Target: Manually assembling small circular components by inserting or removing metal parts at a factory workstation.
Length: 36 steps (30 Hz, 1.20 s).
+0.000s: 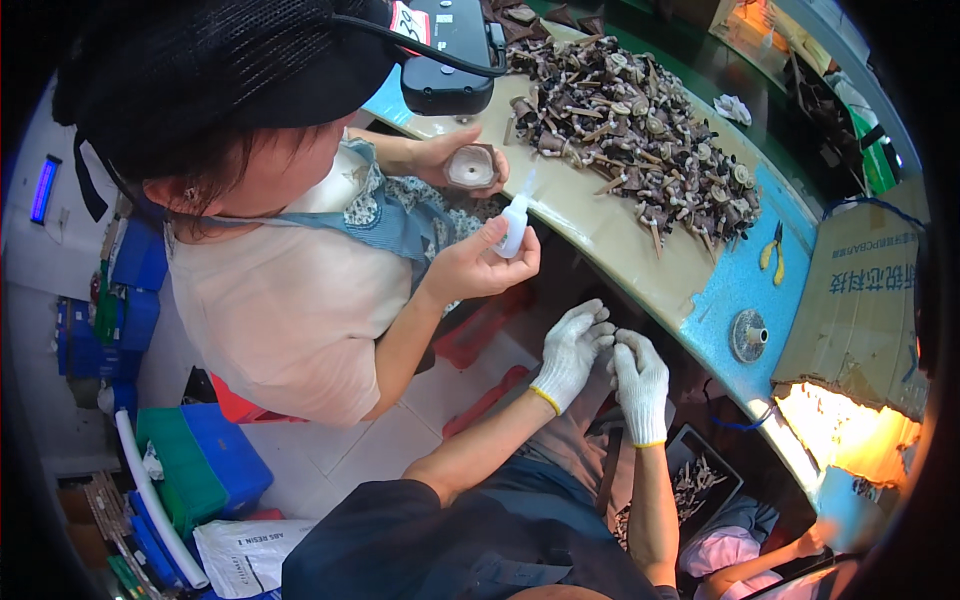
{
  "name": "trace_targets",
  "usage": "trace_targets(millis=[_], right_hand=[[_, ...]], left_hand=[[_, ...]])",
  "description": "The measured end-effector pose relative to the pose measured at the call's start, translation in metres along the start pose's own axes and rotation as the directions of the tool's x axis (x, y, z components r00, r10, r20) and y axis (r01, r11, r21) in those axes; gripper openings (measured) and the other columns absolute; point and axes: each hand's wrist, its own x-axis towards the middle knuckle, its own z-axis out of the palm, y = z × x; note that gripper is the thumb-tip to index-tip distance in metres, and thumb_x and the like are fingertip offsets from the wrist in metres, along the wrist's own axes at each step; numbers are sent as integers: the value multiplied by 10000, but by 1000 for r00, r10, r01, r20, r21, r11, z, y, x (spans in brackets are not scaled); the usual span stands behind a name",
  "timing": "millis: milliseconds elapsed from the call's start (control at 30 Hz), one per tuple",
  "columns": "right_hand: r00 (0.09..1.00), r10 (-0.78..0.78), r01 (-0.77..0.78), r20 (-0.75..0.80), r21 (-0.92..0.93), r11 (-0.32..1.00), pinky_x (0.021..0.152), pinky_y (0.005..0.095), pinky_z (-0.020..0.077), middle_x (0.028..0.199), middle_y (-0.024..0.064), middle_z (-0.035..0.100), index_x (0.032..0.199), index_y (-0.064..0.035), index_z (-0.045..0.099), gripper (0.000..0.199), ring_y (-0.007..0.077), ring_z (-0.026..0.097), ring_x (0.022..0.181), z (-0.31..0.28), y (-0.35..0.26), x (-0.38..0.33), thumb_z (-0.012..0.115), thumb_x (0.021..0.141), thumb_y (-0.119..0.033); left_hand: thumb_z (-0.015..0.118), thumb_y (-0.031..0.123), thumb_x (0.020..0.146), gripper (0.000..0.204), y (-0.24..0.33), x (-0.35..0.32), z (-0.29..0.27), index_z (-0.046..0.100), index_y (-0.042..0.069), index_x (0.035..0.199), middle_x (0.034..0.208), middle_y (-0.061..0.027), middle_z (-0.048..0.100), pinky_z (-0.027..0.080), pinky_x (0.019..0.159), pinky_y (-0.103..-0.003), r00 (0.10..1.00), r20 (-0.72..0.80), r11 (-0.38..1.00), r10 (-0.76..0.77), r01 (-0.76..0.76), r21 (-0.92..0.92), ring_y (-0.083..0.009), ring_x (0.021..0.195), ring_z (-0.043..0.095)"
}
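Observation:
My left hand [572,352], in a white knit glove with a yellow cuff edge, is held in front of me below the workbench edge. Its fingers are curled and closed. Beside it, fingertips nearly meeting, is my right hand [640,384], gloved alike and also closed. Whatever they pinch, if anything, is too small or hidden to make out. Across the bench from my hands spreads a large heap of small brown and cream parts [640,130]. Under my right forearm stands a dark tray [728,492] with slender pale pieces in it.
At my left a co-worker holds a small white squeeze bottle [513,226] and a brown hollow part [470,167]. Yellow-handled pliers [773,255] and a round metal base [748,335] lie on the blue bench top, near a cardboard box [855,300]. Blue and green bins [205,465] stand on the floor.

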Motion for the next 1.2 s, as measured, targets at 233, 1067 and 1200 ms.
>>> trace_targets(millis=[233, 1067, 1200], right_hand=[[993, 121, -121, 0, 63, 991, 545, 237, 467, 767, 18, 671, 1260, -33, 720, 269, 55, 568, 595, -5, 15, -11, 603, 1047, -148], [983, 180, -176, -23, 123, 977, 471, 208, 418, 774, 4, 656, 1262, -38, 705, 270, 37, 533, 552, -13, 46, -25, 572, 1059, -157], [985, 174, -170, -20, 132, 977, 468, 209, 418, 771, 7, 654, 1262, -31, 703, 272, 38, 532, 550, -14, 53, -26, 575, 1060, -161]], left_hand=[[585, 93, 1050, 336, -16, -2, -3, 627, -8, 1368, 1183, -137, 705, 595, 870, -369, 998, -8, 997, -67, 67, 38, -248, 985, 708], [636, 89, 1025, 324, -45, 8, -51, 620, -17, 1331, 1184, -168, 699, 587, 922, -432, 984, 1, 981, -176, 176, 78, -303, 1027, 709], [642, 96, 1023, 325, -47, 8, -53, 618, -20, 1326, 1184, -176, 697, 587, 934, -435, 986, 31, 982, -164, 161, 103, -305, 1032, 709]])
